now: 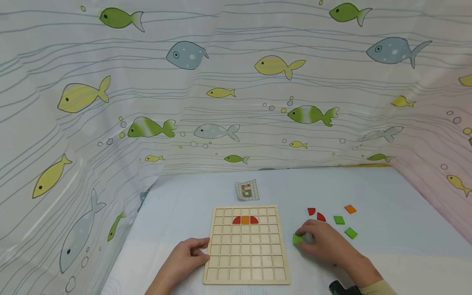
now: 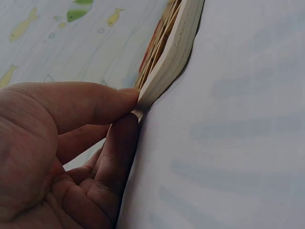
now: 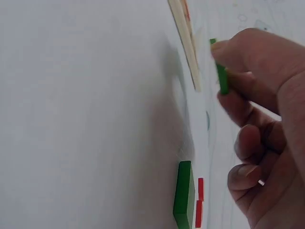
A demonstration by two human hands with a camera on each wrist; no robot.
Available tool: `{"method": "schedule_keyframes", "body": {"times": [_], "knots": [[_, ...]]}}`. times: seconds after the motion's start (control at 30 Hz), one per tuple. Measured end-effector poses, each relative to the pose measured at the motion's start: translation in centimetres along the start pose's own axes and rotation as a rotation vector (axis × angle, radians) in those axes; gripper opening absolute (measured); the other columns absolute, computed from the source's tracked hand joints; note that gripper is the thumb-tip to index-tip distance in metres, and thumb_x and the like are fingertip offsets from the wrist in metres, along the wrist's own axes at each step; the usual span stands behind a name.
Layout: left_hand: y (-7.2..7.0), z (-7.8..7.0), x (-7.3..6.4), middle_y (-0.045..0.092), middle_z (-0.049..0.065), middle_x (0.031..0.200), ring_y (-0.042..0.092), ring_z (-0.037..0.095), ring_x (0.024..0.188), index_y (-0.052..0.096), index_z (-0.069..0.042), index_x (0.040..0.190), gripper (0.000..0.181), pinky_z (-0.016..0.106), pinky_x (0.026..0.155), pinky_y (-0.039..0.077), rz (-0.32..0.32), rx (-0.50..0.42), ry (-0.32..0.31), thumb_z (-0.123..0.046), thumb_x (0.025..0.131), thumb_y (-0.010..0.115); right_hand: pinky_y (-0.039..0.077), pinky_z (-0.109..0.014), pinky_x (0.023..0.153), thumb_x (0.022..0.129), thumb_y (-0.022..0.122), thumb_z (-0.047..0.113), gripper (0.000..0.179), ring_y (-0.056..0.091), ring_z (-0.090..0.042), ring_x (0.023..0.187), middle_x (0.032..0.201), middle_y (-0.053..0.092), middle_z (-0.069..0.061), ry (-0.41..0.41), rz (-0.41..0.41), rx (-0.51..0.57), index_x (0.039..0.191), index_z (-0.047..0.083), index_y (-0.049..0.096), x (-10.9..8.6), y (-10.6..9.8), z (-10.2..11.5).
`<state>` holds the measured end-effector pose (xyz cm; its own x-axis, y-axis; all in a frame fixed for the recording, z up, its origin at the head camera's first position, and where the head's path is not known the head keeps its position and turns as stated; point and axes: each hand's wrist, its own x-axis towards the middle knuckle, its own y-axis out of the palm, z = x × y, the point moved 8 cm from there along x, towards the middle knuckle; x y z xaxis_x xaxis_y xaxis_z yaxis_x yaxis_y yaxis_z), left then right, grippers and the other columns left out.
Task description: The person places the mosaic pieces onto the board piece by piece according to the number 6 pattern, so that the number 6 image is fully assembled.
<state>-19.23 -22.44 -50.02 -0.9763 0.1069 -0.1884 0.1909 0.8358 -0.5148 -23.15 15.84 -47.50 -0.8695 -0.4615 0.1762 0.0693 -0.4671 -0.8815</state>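
A wooden grid board (image 1: 254, 283) lies on the table, with a row of two red quarter-circle tiles (image 1: 237, 220) and an orange square tile (image 1: 245, 220) between them. My left hand (image 1: 186, 258) pinches its left edge; the left wrist view shows the thumb and a finger (image 2: 116, 157) meeting at the board's rim (image 2: 167, 71). To the right of the board, my right hand (image 1: 322, 241) pinches a green square tile (image 1: 296, 239) between thumb and fingertips. In the right wrist view, this green tile (image 3: 221, 76) is held up on edge, apart from the table.
Loose tiles lie beyond and right of my right hand: two red quarter circles (image 1: 321, 216), two green squares (image 1: 339, 220) and an orange one (image 1: 350, 209). A small pattern card (image 1: 247, 190) lies behind the board. Fish-printed cloth (image 1: 221, 110) walls in the table.
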Motion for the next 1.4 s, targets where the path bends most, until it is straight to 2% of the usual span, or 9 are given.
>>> {"method": "schedule_keyframes", "body": {"times": [0.2,0.4,0.67,0.87,1.4], "knots": [[0.0,0.1,0.1,0.067,0.005,0.114,0.063,0.016,0.08,0.065,0.0,0.128,0.056,0.027,0.067,0.049,0.0,-0.005,-0.001,-0.02,0.079,0.083,0.052,-0.027,0.078,0.081,0.083,0.023,0.021,0.06,-0.003,0.091,0.095,0.06,0.023,-0.035,0.024,0.051,0.1,0.026,0.076,1.0,-0.3,0.8],[0.0,0.3,0.2,0.068,0.004,0.114,0.063,0.016,0.081,0.065,-0.001,0.129,0.057,0.026,0.068,0.049,0.001,-0.004,-0.005,-0.021,0.079,0.084,0.052,-0.026,0.078,0.082,0.082,0.026,0.02,0.059,-0.003,0.093,0.096,0.059,0.023,-0.052,0.033,0.032,0.101,0.025,0.076,2.1,-0.2,2.0],[0.0,0.2,0.2,0.068,0.004,0.113,0.063,0.016,0.081,0.065,-0.001,0.128,0.057,0.027,0.068,0.049,0.003,0.004,-0.004,-0.023,0.079,0.084,0.052,-0.024,0.075,0.081,0.082,0.029,0.021,0.057,-0.003,0.09,0.095,0.059,0.022,-0.025,0.053,0.033,0.101,0.025,0.076,3.8,0.2,3.6],[0.0,0.2,0.2,0.068,0.004,0.114,0.063,0.016,0.082,0.065,-0.001,0.129,0.057,0.027,0.069,0.049,0.004,0.0,-0.004,-0.022,0.079,0.084,0.052,-0.026,0.076,0.082,0.081,0.027,0.02,0.06,-0.008,0.088,0.095,0.06,0.019,-0.068,0.05,0.062,0.101,0.023,0.076,5.2,0.4,5.0],[-0.1,0.2,0.0,0.068,0.004,0.113,0.063,0.016,0.081,0.065,-0.002,0.128,0.057,0.027,0.069,0.049,0.0,-0.007,-0.015,-0.022,0.079,0.084,0.051,-0.029,0.077,0.086,0.078,0.026,0.021,0.061,-0.009,0.089,0.098,0.065,0.013,-0.15,0.097,0.116,0.104,0.017,0.077,9.0,3.1,8.6]]}}
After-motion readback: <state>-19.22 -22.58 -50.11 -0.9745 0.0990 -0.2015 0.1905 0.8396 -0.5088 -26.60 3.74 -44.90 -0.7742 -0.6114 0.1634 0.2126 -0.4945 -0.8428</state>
